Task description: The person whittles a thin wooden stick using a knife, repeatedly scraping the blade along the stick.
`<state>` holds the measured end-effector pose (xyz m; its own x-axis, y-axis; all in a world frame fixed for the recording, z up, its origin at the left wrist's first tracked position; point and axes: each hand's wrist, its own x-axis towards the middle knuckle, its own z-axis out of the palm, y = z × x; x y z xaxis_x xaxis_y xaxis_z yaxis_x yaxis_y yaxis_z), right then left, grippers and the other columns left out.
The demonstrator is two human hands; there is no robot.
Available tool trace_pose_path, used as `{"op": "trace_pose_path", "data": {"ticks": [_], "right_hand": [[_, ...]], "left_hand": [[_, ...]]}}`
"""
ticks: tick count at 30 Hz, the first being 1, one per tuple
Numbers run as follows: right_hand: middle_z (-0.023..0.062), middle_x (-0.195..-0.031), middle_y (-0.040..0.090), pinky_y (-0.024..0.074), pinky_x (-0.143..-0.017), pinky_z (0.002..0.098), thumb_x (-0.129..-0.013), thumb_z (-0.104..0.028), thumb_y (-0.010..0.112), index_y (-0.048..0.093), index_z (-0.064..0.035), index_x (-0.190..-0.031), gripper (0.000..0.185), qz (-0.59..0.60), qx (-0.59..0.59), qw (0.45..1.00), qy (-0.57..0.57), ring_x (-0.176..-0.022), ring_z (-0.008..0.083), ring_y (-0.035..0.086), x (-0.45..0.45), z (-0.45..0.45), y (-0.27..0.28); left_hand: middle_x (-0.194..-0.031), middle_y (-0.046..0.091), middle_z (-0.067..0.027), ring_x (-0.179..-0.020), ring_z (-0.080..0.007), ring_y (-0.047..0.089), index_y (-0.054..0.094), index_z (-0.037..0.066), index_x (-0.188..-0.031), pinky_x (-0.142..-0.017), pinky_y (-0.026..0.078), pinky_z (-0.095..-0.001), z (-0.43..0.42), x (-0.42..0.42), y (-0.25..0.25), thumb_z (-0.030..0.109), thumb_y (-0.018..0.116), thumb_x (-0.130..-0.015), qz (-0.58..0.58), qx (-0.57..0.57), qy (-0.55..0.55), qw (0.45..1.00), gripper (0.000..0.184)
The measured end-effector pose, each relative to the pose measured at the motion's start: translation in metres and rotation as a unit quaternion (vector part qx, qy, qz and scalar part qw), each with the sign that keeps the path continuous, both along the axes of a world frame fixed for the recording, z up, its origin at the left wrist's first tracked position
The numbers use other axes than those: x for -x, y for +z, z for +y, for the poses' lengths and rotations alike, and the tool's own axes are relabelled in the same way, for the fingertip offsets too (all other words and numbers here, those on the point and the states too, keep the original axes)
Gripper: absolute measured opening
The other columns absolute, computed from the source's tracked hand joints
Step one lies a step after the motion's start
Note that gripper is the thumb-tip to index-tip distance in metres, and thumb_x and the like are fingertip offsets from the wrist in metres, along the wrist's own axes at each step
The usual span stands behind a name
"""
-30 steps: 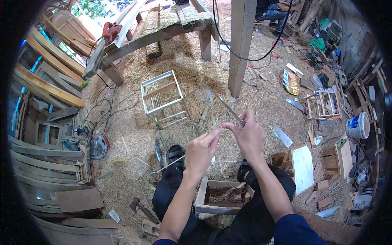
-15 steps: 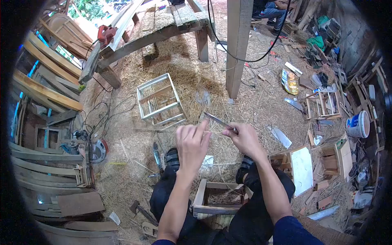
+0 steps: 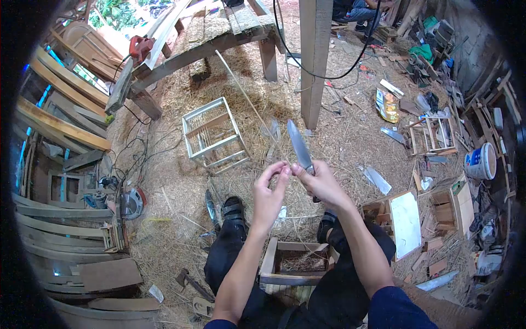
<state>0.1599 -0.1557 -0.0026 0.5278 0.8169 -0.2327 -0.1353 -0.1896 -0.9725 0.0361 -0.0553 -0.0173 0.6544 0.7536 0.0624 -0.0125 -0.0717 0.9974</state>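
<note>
My right hand (image 3: 324, 186) is closed round the handle of a knife (image 3: 299, 145), its broad blade pointing up and away from me. A long thin wooden stick (image 3: 247, 97) slants from my fingers toward the upper left. My left hand (image 3: 268, 193) pinches the near end of this stick between thumb and fingertips. The right thumb is close to that same end; whether it touches the stick I cannot tell. Below both hands, between my legs, stands an open wooden box frame (image 3: 298, 281). Farther off, a small slatted cage (image 3: 213, 134) rests on the shavings.
A wooden post (image 3: 314, 71) with a black cable stands ahead, beside a rough workbench (image 3: 205, 57). Planks (image 3: 66, 123) line the left wall. At right are a white bucket (image 3: 480, 162) and a white-topped box (image 3: 405, 225). A hatchet (image 3: 192, 282) lies near my left leg.
The knife has swung from leaning left to a steeper angle, its blade now broadside. The long stick now points away from me. My left hand has turned and come nearer the right.
</note>
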Motion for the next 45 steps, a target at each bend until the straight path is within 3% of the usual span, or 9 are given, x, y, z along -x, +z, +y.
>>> {"op": "trace_pose_path", "data": {"ticks": [7, 13, 16, 20, 28, 31, 34, 40, 45], "right_hand": [[-0.0080, -0.065, 0.051, 0.0304, -0.046, 0.0249, -0.102, -0.034, 0.065, 0.072, -0.0044, -0.109, 0.031, 0.039, -0.016, 0.997, 0.070, -0.054, 0.0021, 0.041, 0.015, -0.002, 0.005], [-0.0072, -0.070, 0.051, 0.0323, -0.049, 0.0231, -0.102, -0.034, 0.065, 0.067, -0.0057, -0.112, 0.030, 0.015, -0.002, 0.999, 0.049, -0.056, 0.0031, 0.041, 0.020, -0.002, 0.017], [-0.0019, -0.072, 0.057, 0.0371, -0.054, 0.0280, -0.099, -0.037, 0.067, 0.065, -0.0036, -0.115, 0.037, -0.155, -0.053, 0.983, -0.082, -0.060, 0.0068, 0.046, 0.009, 0.008, -0.014], [0.0044, -0.078, 0.059, 0.0439, -0.062, 0.0325, -0.100, -0.033, 0.065, 0.060, -0.0010, -0.120, 0.038, -0.152, -0.018, 0.980, -0.128, -0.068, 0.0119, 0.053, 0.006, 0.003, -0.005], [0.0206, -0.102, 0.067, 0.0504, -0.082, 0.0410, -0.100, -0.017, 0.058, 0.046, -0.0001, -0.131, 0.037, -0.198, -0.042, 0.979, -0.002, -0.093, 0.0276, 0.067, 0.011, 0.004, -0.015], [0.0148, -0.108, 0.069, 0.0502, -0.084, 0.0370, -0.101, -0.011, 0.060, 0.048, -0.0040, -0.135, 0.036, -0.241, -0.117, 0.964, 0.001, -0.097, 0.0209, 0.066, 0.016, 0.006, -0.019], [0.0174, -0.116, 0.070, 0.0506, -0.089, 0.0392, -0.102, -0.015, 0.061, 0.053, -0.0031, -0.133, 0.034, -0.224, -0.110, 0.967, 0.047, -0.105, 0.0258, 0.068, 0.016, 0.003, -0.008], [0.0167, -0.109, 0.069, 0.0477, -0.091, 0.0451, -0.100, -0.019, 0.060, 0.067, -0.0054, -0.122, 0.026, -0.336, -0.073, 0.937, 0.067, -0.103, 0.0362, 0.064, 0.013, 0.004, -0.004], [0.0118, -0.100, 0.066, 0.0427, -0.093, 0.0415, -0.098, -0.019, 0.062, 0.067, -0.0067, -0.122, 0.028, -0.426, -0.078, 0.899, 0.056, -0.097, 0.0301, 0.060, 0.009, 0.003, 0.004]], "left_hand": [[-0.103, 0.069, -0.0028, -0.097, -0.0098, 0.061, 0.068, 0.001, -0.112, -0.090, 0.048, -0.0268, -0.015, 0.009, -0.002, 0.024, 0.060, -0.105, -0.077, 0.132, 0.019, 0.988, 0.025], [-0.098, 0.067, -0.0034, -0.091, -0.0100, 0.062, 0.065, 0.002, -0.109, -0.086, 0.049, -0.0278, -0.011, 0.016, -0.003, 0.023, 0.058, -0.106, -0.076, 0.083, 0.059, 0.992, 0.022], [-0.085, 0.060, 0.0000, -0.074, -0.0086, 0.058, 0.063, 0.004, -0.106, -0.071, 0.049, -0.0262, -0.007, 0.018, 0.002, 0.024, 0.057, -0.107, -0.108, 0.126, 0.040, 0.985, 0.021], [-0.077, 0.048, 0.0039, -0.058, -0.0043, 0.042, 0.058, 0.005, -0.107, -0.052, 0.037, -0.0223, -0.005, 0.024, -0.001, 0.026, 0.053, -0.108, -0.070, 0.188, 0.005, 0.980, 0.021], [-0.076, 0.046, 0.0045, -0.055, -0.0009, 0.035, 0.056, 0.005, -0.109, -0.046, 0.027, -0.0203, 0.001, 0.021, -0.002, 0.028, 0.044, -0.111, -0.014, 0.205, -0.009, 0.979, 0.026], [-0.076, 0.047, 0.0045, -0.055, -0.0009, 0.035, 0.056, 0.006, -0.110, -0.046, 0.027, -0.0205, 0.000, 0.018, 0.010, 0.026, 0.044, -0.110, 0.003, 0.219, -0.011, 0.976, 0.023], [-0.076, 0.048, 0.0045, -0.055, -0.0010, 0.036, 0.055, 0.008, -0.112, -0.046, 0.027, -0.0207, 0.000, 0.013, 0.002, 0.026, 0.044, -0.110, 0.030, 0.233, -0.001, 0.972, 0.022], [-0.071, 0.040, 0.0085, -0.052, -0.0007, 0.030, 0.053, 0.010, -0.114, -0.044, 0.021, -0.0201, -0.003, 0.008, 0.002, 0.028, 0.044, -0.110, 0.009, 0.259, -0.005, 0.966, 0.021], [-0.071, 0.039, 0.0077, -0.053, -0.0015, 0.032, 0.053, 0.011, -0.113, -0.045, 0.022, -0.0219, 0.002, 0.014, 0.004, 0.027, 0.042, -0.111, -0.003, 0.266, -0.039, 0.963, 0.020]]}}
